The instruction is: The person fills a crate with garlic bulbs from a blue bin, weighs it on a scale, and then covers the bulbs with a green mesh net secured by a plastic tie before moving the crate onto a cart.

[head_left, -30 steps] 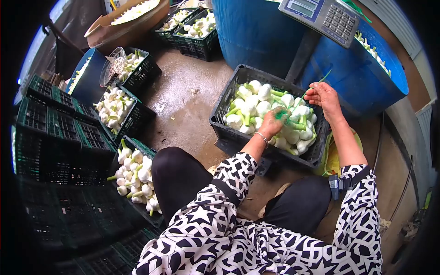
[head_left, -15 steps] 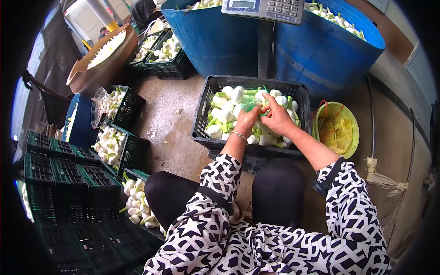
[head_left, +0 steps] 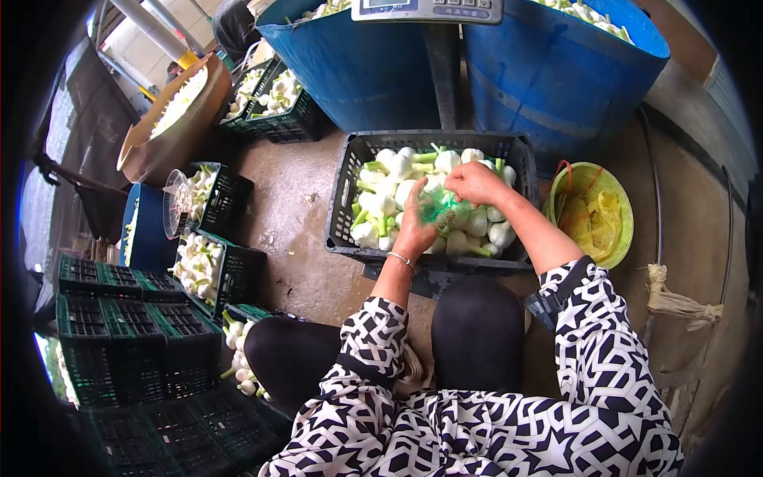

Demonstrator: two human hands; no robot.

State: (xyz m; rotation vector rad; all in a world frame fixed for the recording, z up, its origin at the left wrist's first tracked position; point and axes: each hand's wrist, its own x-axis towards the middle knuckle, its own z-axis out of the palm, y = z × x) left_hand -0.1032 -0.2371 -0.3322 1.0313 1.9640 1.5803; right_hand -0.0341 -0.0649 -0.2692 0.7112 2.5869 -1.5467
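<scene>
A bunched green mesh net [head_left: 442, 207] stretches between my two hands, above a black plastic crate [head_left: 337, 208] full of white garlic bulbs [head_left: 383, 184] with short green stems. My left hand [head_left: 416, 224], a bracelet at its wrist, holds the net's left side with one digit pointing up; the mesh partly hides its other fingers. The right hand [head_left: 478, 184] is closed, gripping the net's upper right edge. Bulbs lie under and around both hands.
Blue barrels [head_left: 548, 87] of garlic and a scale [head_left: 429, 9] stand beyond the crate. On the right is a yellow-green bucket [head_left: 626, 215] with yellow netting. Stacked dark crates [head_left: 119, 350] and garlic-filled crates [head_left: 230, 274] line the left. My knees are close below the crate.
My hands have moved apart, spreading the green net between them. The right hand has turned into a fist shape; the left has opened out somewhat. The camera view has shifted slightly.
</scene>
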